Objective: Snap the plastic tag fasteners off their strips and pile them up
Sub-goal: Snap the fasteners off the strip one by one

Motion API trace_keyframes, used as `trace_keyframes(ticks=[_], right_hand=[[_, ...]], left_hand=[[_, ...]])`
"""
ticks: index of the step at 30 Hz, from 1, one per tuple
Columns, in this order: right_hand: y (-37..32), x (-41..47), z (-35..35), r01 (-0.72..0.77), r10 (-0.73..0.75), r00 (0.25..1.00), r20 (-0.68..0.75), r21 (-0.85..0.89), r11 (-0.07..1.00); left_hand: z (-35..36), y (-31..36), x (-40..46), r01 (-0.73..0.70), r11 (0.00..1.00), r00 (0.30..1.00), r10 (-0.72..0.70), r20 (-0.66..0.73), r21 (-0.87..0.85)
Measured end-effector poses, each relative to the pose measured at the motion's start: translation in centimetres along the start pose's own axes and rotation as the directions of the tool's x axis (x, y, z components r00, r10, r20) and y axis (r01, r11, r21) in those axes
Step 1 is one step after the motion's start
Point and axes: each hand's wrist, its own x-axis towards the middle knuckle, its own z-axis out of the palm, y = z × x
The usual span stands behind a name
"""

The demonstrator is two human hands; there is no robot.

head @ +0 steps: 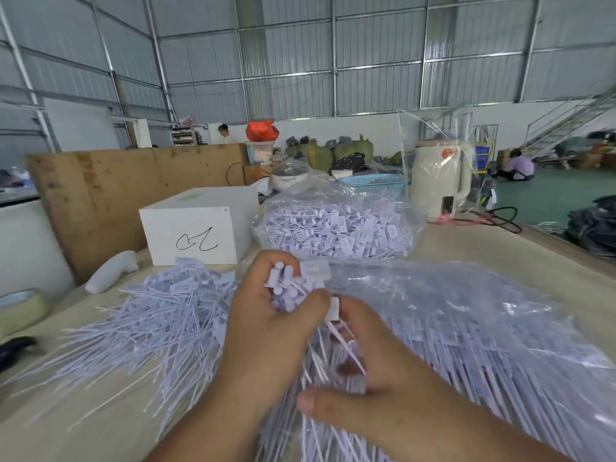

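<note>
Plastic fasteners (160, 315) already lay piled toward the tabletop's left edge; left hand (270, 331) gripped a bunch (288, 291), right hand (376, 371) pinched one head. Full bags (466, 328) remained.

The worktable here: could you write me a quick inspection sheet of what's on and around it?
Surface: pale table, mostly covered.
Job's things: loose pile of fasteners on the left; clear bag of fasteners behind the hands; more fasteners under plastic sheet on the right.
Clutter: white box, white bottle, tape roll, cream kettle, blue basket.
Grips: left hand holds a bunch of fasteners; right hand pinches a white tag head.
Cables: black cord by the kettle.
Surroundings: metal-walled hall, cardboard sheet, green sacks, staircase, two people far back.
</note>
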Motion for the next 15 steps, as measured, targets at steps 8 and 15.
trace_keyframes(ticks=[8,15], right_hand=[[-1.2,0.2,2.9,-0.109,0.134,0.987,-0.084,0.247,0.963],[-1.3,0.8,2.2,-0.191,0.296,0.941,-0.167,0.460,0.867]], left_hand=[[0.2,0.7,-0.3,-0.052,0.995,0.999,0.051,0.018,0.085],[1.1,1.6,-1.0,0.461,0.887,0.836,-0.423,0.349,-0.029]])
